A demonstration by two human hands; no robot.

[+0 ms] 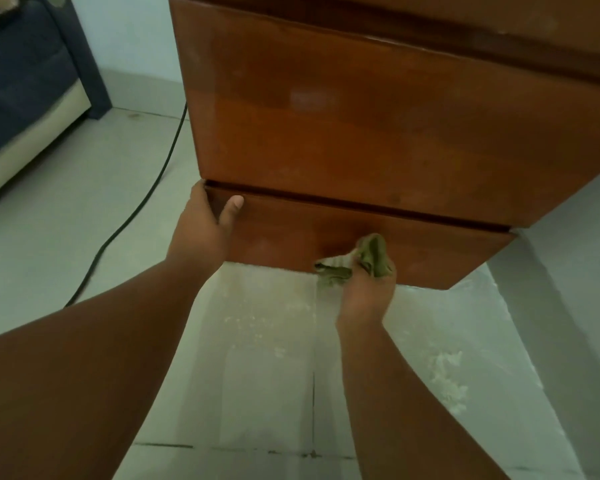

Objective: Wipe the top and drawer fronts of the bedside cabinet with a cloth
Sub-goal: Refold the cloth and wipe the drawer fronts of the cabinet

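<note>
Wood of a warm reddish brown, glossy and faintly smeared, makes up the bedside cabinet [378, 133], which fills the upper middle of the view with two drawer fronts showing, a dark gap between them. The lower drawer front [413, 247] is where both hands work. The right hand [368, 289] has its fingers clenched around a crumpled olive-green cloth [368, 258], the wad bulging out above the fingertips and pressed against the lower drawer front close to its bottom edge. The left hand [205, 226] grips the left corner of that same drawer: its thumb [232, 209] lies flat on the front face while the other fingers wrap round the side, out of sight. Between the two hands the drawer face is bare. A black cable [142, 202] trails across the floor to the left of the left hand's fingers, running up behind the cabinet's side. Farther left stands dark blue furniture with a pale base [25, 109], blurred. Below the fingers of both hands the floor [267, 341] is pale grey tile with dark grout lines, whitish scuffs and specks. Behind the cabinet the wall [132, 36] is pale blue.
</note>
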